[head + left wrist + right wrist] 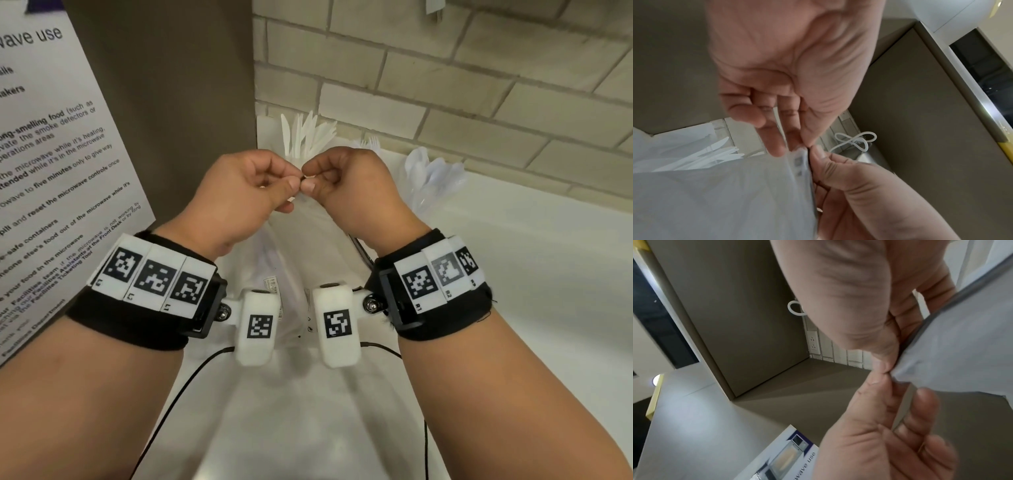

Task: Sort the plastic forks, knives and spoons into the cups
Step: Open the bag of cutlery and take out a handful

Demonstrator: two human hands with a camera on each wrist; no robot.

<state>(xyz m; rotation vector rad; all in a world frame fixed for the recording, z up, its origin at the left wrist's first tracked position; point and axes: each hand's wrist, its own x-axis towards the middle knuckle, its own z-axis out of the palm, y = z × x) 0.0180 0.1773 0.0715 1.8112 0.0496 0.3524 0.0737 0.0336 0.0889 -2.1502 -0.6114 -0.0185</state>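
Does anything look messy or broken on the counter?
Nothing looks broken or spilled. The white plastic knives and clear spoons stand bunched near the wall, while the left hand and right hand pinch a clear plastic bag's top edge.

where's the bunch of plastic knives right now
In the head view the plastic knives stand upright at the back, just behind the left hand and right hand, beside the brown cabinet panel.
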